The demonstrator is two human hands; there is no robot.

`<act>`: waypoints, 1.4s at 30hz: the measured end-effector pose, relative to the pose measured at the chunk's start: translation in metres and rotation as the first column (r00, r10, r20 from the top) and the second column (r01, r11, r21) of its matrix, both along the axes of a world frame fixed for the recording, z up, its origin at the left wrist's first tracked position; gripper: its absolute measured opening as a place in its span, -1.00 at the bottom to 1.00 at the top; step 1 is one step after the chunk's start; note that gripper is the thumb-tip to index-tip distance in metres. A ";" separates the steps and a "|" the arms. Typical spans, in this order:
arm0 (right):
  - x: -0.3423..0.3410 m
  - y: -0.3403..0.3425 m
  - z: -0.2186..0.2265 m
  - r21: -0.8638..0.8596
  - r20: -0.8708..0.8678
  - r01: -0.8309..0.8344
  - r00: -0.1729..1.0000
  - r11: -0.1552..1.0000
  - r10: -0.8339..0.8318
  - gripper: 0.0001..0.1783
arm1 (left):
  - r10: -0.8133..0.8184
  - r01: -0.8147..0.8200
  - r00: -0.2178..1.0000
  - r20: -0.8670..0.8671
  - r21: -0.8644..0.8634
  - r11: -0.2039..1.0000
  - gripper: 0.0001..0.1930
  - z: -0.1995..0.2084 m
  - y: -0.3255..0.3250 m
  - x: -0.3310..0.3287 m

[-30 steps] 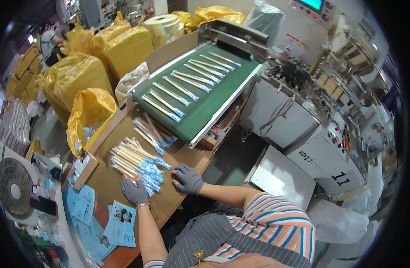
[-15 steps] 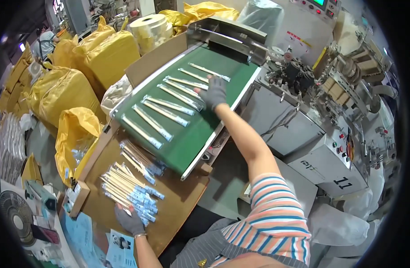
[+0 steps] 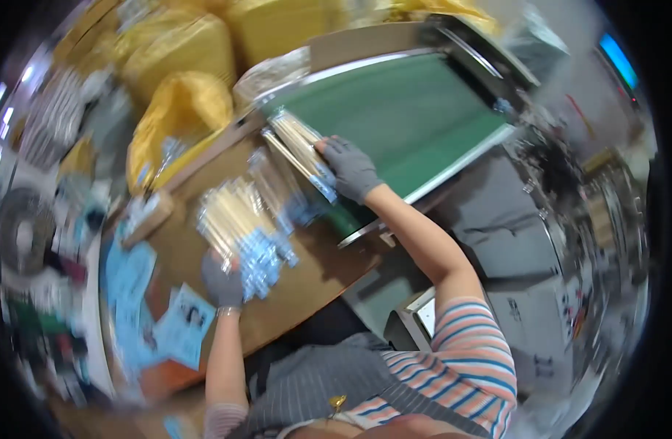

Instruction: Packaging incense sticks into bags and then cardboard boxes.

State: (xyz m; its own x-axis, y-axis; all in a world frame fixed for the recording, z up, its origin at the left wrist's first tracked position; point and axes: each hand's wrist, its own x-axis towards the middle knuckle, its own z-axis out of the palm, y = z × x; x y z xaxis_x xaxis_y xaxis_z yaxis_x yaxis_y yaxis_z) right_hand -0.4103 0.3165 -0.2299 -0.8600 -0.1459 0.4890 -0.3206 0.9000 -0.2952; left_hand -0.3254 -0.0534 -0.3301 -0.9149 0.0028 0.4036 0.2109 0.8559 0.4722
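Note:
Wearing a grey glove with bare fingertips, my right hand [image 3: 351,168] curls against a bunch of clear-wrapped wooden chopsticks [image 3: 296,143] with blue wrapper ends. That bunch lies at the near left end of the green conveyor belt [image 3: 416,117]. My gloved left hand [image 3: 222,280] is on the brown table, against the near left side of a larger chopstick pile [image 3: 241,219]. Its fingertips touch the pile with the fingers a little apart. More wrapped chopsticks [image 3: 277,190] lie between this pile and the belt, smeared by motion.
An open yellow bag [image 3: 149,139] stands beyond the table's left side, with full yellow bags [image 3: 182,55] behind it. Blue printed sheets [image 3: 182,322] lie left of my left hand. Grey machinery [image 3: 490,197] stands to the right of the belt, whose metal rail [image 3: 453,164] forms a raised edge.
My right hand has come toward me along the belt. The packets that lay spread across it are now bunched at its near end. My left hand stays at the pile; the view has shifted.

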 end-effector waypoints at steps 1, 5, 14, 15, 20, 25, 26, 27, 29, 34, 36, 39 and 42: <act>0.009 -0.027 0.007 0.087 0.044 0.013 0.999 0.996 -0.016 -0.54 | -0.082 0.082 0.997 0.012 -0.002 0.997 -0.40 0.010 0.006 -0.005; 0.013 -0.129 0.008 -0.102 0.220 -0.062 0.972 0.993 0.083 -0.30 | 0.058 -0.056 0.997 -0.053 0.031 0.998 -0.48 -0.004 0.004 -0.008; -0.039 -0.201 -0.040 -0.058 0.619 0.341 0.750 0.938 -0.235 0.00 | -0.357 -0.260 0.889 0.287 0.958 0.121 -0.40 0.030 0.008 -0.064; -0.022 -0.233 -0.015 -0.187 0.708 0.249 0.705 0.950 -0.045 0.00 | -0.400 -0.290 0.875 0.272 0.957 0.018 -0.46 0.008 -0.004 -0.074; -0.015 -0.209 -0.075 -0.844 0.501 0.454 0.472 0.287 0.725 -0.58 | -0.402 -0.351 0.824 0.400 0.916 0.193 -0.56 0.048 0.015 -0.059; 0.047 -0.249 0.024 -0.997 0.079 0.068 0.737 0.043 0.671 -0.47 | -0.362 0.010 0.929 0.080 0.971 0.240 -0.19 0.114 -0.018 -0.018; 0.052 -0.238 0.027 -0.993 0.075 -0.010 0.708 0.115 0.703 -0.32 | -0.378 0.197 0.920 -0.099 0.953 0.231 -0.10 0.121 -0.019 -0.012; 0.058 -0.233 0.043 -0.994 0.066 -0.030 0.594 0.104 0.802 -0.25 | -0.388 0.374 0.882 -0.268 0.899 0.229 0.00 0.124 -0.023 -0.006; 0.070 -0.230 0.056 -0.995 0.058 -0.047 0.469 0.091 0.881 -0.18 | -0.456 0.363 0.860 -0.229 0.902 0.233 0.02 0.125 -0.032 0.009; 0.105 -0.240 0.047 -0.893 0.048 -0.295 0.686 0.339 0.726 -0.01 | -0.596 0.484 0.803 -0.017 0.602 0.635 -0.24 0.103 -0.029 0.028; 0.133 -0.251 0.086 -0.945 0.296 0.069 0.601 0.321 0.743 -0.07 | -0.568 0.352 0.823 0.007 0.779 0.519 -0.48 0.137 -0.037 0.055; 0.154 -0.255 0.092 -0.910 0.033 -0.296 0.645 0.290 0.763 -0.24 | -0.786 0.141 0.617 0.019 0.981 0.134 -0.60 0.139 -0.035 0.103; 0.153 -0.236 0.066 -0.909 0.374 0.224 0.073 0.350 0.925 -0.58 | -0.718 -0.128 0.694 -0.058 0.971 -0.203 -0.45 0.084 -0.004 0.151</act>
